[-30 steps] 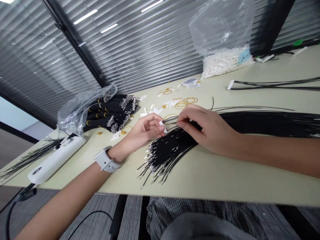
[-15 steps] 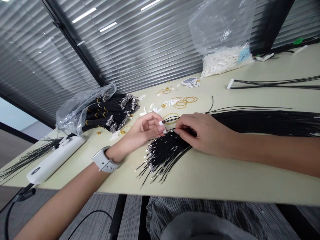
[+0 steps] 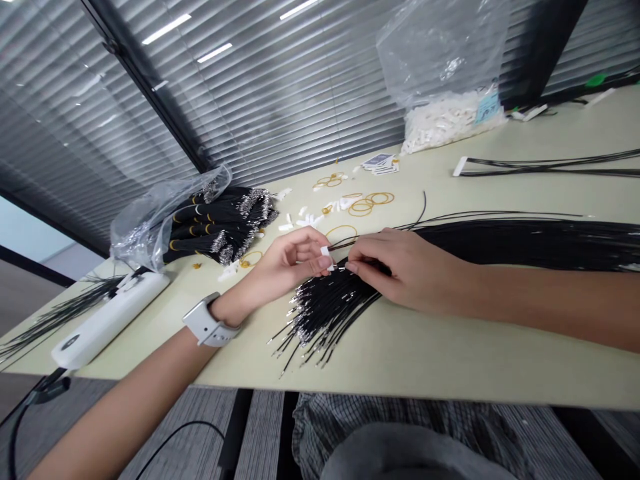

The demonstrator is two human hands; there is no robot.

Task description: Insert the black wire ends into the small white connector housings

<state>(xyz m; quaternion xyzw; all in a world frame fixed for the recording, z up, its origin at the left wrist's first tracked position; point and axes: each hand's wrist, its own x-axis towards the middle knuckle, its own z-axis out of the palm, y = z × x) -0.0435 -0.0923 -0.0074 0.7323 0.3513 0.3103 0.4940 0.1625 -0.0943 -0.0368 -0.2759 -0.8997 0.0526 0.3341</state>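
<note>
Your left hand (image 3: 293,261) pinches a small white connector housing (image 3: 325,251) between thumb and fingertips. Your right hand (image 3: 406,272) has its thumb and fingers pressed together on a few black wires (image 3: 361,257), just beside that housing. Your fingertips hide the wire ends, so you can't tell whether any terminal sits in the housing. The hands are over a fanned wire bundle (image 3: 327,313) with crimped ends, lying on a pale table (image 3: 430,357). Beyond the bundle lie gold rubber bands (image 3: 377,200) and loose white housings (image 3: 305,220). Farther back stands a clear bag of white housings (image 3: 445,120). Left of the bundle sits a plastic bag of black wire hanks (image 3: 220,227), partly cut off by its wrapping.
</note>
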